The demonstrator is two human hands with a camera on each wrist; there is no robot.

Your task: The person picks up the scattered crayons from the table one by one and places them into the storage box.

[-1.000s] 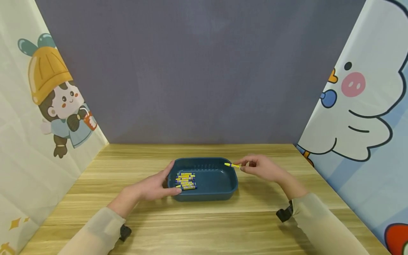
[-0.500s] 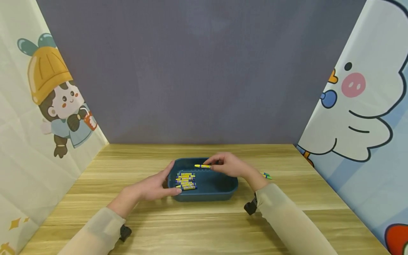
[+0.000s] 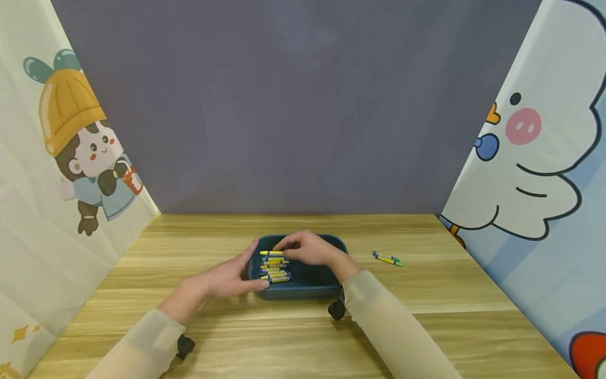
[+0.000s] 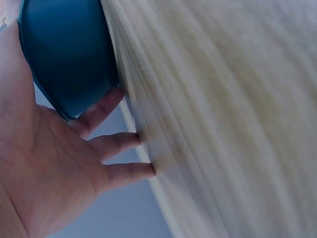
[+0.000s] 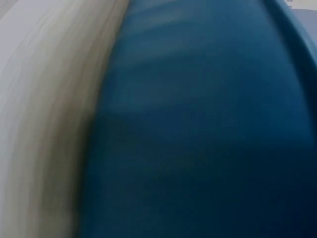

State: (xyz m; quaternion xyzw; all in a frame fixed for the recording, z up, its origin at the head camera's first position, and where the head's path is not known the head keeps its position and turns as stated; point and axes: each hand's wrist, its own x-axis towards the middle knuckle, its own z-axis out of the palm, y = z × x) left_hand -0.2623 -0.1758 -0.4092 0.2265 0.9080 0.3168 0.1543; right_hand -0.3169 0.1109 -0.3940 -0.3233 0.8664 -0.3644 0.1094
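My right hand (image 3: 310, 249) reaches into a dark blue plastic box (image 3: 303, 293) and pinches a yellow-wrapped crayon (image 3: 271, 253) by its right end. The crayon lies level at the far end of a row of several similar crayons (image 3: 275, 273) along the box's left side. My left hand (image 3: 224, 276) rests against the box's left end, thumb at the front rim. In the left wrist view, that hand's fingers (image 4: 121, 174) are spread and fairly straight, one touching the box wall (image 4: 69, 54). The right wrist view is blurred, with the box wall (image 5: 198, 99) filling most of it.
Two crayons with yellow wrappers (image 3: 388, 258), one green-tipped, lie on the wooden table (image 3: 265, 342) to the right of the box. A grey panel (image 3: 303, 105) stands behind the table, and printed cloths hang at both sides.
My right hand has carried the crayon leftward from the box's right rim to the far end of the row. The two crayons on the table have come into view. My left hand stays put.
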